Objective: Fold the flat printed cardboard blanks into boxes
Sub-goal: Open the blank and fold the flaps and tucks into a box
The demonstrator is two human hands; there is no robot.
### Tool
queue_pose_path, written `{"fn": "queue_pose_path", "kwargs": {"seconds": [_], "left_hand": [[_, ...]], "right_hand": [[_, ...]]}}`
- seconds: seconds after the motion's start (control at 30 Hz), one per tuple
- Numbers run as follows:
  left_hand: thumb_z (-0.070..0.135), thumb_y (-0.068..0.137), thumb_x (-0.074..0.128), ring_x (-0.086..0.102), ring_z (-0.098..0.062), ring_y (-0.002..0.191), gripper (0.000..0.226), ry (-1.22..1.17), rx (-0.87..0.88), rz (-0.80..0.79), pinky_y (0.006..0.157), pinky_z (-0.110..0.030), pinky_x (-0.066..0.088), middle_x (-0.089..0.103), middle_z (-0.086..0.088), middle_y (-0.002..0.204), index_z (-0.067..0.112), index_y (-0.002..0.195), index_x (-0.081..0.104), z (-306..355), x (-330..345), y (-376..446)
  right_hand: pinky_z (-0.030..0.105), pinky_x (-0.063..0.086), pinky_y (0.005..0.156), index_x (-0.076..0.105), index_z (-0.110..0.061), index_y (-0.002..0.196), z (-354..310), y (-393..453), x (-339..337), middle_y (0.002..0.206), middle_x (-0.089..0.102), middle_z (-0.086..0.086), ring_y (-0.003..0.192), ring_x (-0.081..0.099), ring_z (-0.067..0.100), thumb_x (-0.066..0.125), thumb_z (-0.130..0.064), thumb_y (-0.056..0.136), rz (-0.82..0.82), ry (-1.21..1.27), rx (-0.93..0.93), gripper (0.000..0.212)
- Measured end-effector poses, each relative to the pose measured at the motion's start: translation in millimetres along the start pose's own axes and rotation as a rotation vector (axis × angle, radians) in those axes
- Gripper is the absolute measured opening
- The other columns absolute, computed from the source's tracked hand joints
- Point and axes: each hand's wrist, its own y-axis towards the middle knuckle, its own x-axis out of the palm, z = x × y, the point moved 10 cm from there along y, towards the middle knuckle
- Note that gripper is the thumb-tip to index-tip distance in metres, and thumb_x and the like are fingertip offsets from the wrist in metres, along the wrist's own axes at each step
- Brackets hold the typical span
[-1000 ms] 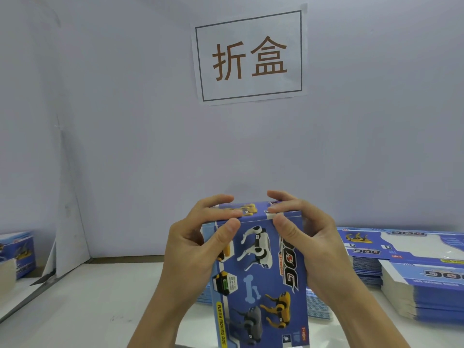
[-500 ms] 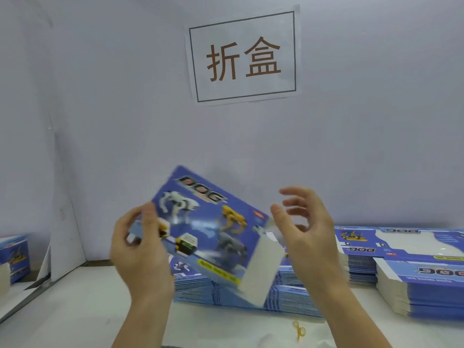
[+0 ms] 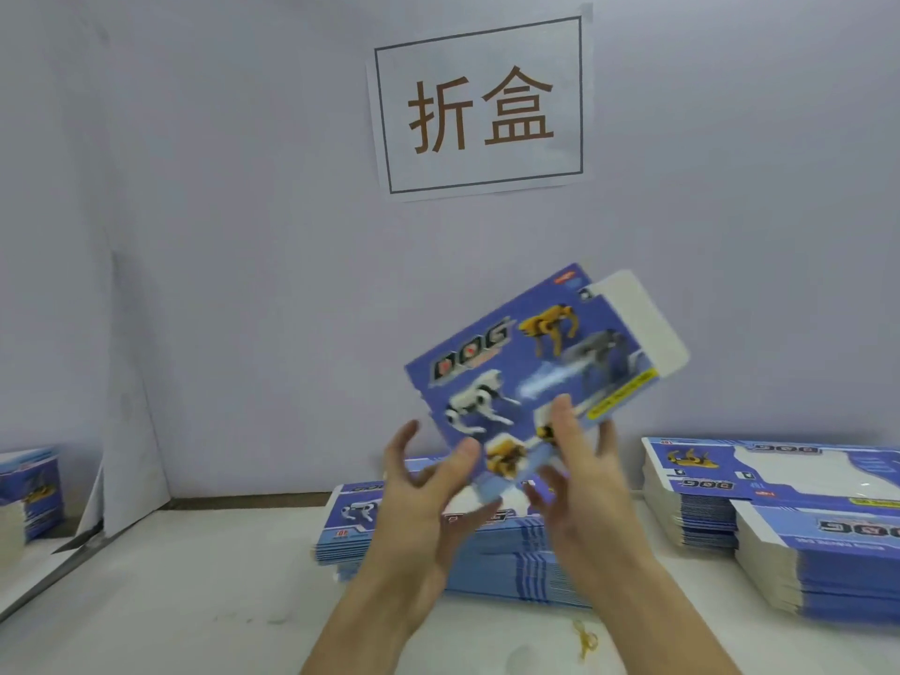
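Note:
A blue printed box (image 3: 531, 377) with robot dog pictures hangs in the air above the table, tilted up to the right. A white flap (image 3: 638, 324) sticks out open at its upper end. My right hand (image 3: 579, 479) pinches the box's lower end, thumb on the printed face and fingers behind it. My left hand (image 3: 428, 489) has its fingers spread; only the thumb touches the box's lower left corner. A stack of flat blue blanks (image 3: 414, 543) lies on the table right behind my hands.
Two taller stacks of blanks (image 3: 706, 494) (image 3: 828, 572) stand at the right. Blue boxes (image 3: 29, 484) sit at the far left edge. A yellow rubber band (image 3: 584, 638) lies on the white table (image 3: 170, 601). A paper sign (image 3: 482, 109) hangs on the back wall.
The box went from upright in both hands to my left hand alone, then swung right and turned up. My right hand has taken hold of it and my left hand has loosened.

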Motion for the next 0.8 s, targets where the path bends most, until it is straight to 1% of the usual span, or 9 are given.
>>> {"fn": "queue_pose_path", "kwargs": {"seconds": [0.1, 0.17, 0.23, 0.3, 0.37, 0.5, 0.6, 0.7, 0.8], "left_hand": [[0.047, 0.066, 0.090, 0.065, -0.021, 0.115, 0.085, 0.187, 0.005, 0.008, 0.096, -0.053, 0.054, 0.065, -0.004, 0.128, 0.044, 0.135, 0.041, -4, -2, -3], [0.063, 0.064, 0.075, 0.055, -0.017, 0.125, 0.085, 0.315, 0.134, 0.140, 0.103, -0.049, 0.048, 0.055, 0.000, 0.137, 0.045, 0.138, 0.037, 19, -18, -3], [0.066, 0.063, 0.064, 0.054, -0.018, 0.127, 0.083, 0.383, 0.261, 0.149, 0.107, -0.046, 0.045, 0.052, 0.003, 0.139, 0.047, 0.139, 0.036, 41, -23, -4], [0.058, 0.069, 0.065, 0.065, -0.025, 0.116, 0.078, 0.338, 0.328, 0.045, 0.096, -0.049, 0.055, 0.061, 0.000, 0.134, 0.045, 0.141, 0.039, 49, -14, -5], [0.049, 0.073, 0.067, 0.074, -0.031, 0.094, 0.067, 0.279, 0.370, 0.000, 0.072, -0.047, 0.063, 0.073, -0.004, 0.117, 0.042, 0.136, 0.044, 52, -7, -8], [0.046, 0.067, 0.072, 0.075, -0.028, 0.066, 0.070, 0.282, 0.411, 0.030, 0.049, -0.035, 0.059, 0.075, -0.001, 0.100, 0.049, 0.130, 0.041, 46, 0, -14], [0.046, 0.069, 0.071, 0.075, -0.028, 0.071, 0.057, 0.354, 0.450, 0.076, 0.049, -0.031, 0.059, 0.075, -0.005, 0.103, 0.039, 0.120, 0.046, 45, -1, -15], [0.047, 0.069, 0.072, 0.076, -0.027, 0.076, 0.048, 0.375, 0.459, 0.084, 0.053, -0.032, 0.060, 0.075, -0.003, 0.099, 0.038, 0.113, 0.054, 44, -3, -13], [0.052, 0.070, 0.071, 0.074, -0.022, 0.065, 0.040, 0.472, 0.480, 0.102, 0.049, -0.024, 0.055, 0.072, -0.009, 0.092, 0.029, 0.100, 0.059, 45, -2, -14]], "right_hand": [[0.044, 0.054, 0.076, 0.048, -0.041, 0.132, -23, 6, -20, 0.093, 0.077, -0.006, 0.085, 0.070, 0.020, 0.079, -0.044, 0.064, -0.004, -0.098, -0.063, 0.075], [0.045, 0.054, 0.078, 0.038, -0.050, 0.141, -26, 9, -27, 0.094, 0.078, -0.005, 0.085, 0.072, 0.015, 0.087, -0.041, 0.061, -0.087, -0.237, -0.024, 0.094], [0.034, 0.053, 0.081, 0.035, -0.061, 0.140, -23, 6, -22, 0.100, 0.075, -0.005, 0.090, 0.072, 0.009, 0.095, -0.039, 0.059, -0.246, -0.435, -0.003, 0.104], [0.020, 0.054, 0.075, 0.037, -0.073, 0.129, -12, -5, -8, 0.099, 0.073, -0.019, 0.094, 0.071, 0.003, 0.089, -0.040, 0.062, -0.443, -0.590, 0.052, 0.091], [0.019, 0.056, 0.078, 0.033, -0.075, 0.127, 2, -13, 6, 0.113, 0.069, -0.021, 0.106, 0.068, 0.004, 0.085, -0.048, 0.063, -0.531, -0.643, 0.102, 0.087], [0.028, 0.056, 0.090, 0.022, -0.067, 0.140, -7, -7, 17, 0.133, 0.060, -0.013, 0.117, 0.064, 0.006, 0.076, -0.058, 0.078, -0.354, -0.543, -0.174, 0.083], [0.046, 0.058, 0.093, 0.033, -0.063, 0.139, -11, -9, 21, 0.129, 0.064, -0.010, 0.119, 0.065, 0.019, 0.074, -0.047, 0.085, -0.339, -0.495, -0.279, 0.069], [0.040, 0.062, 0.080, 0.045, -0.054, 0.136, -7, -6, 17, 0.122, 0.069, -0.005, 0.108, 0.071, 0.020, 0.070, -0.043, 0.083, -0.365, -0.467, -0.234, 0.059], [0.039, 0.062, 0.075, 0.057, -0.035, 0.122, -1, -5, 16, 0.111, 0.074, 0.006, 0.101, 0.073, 0.028, 0.062, -0.048, 0.090, -0.385, -0.384, -0.161, 0.035]]}}
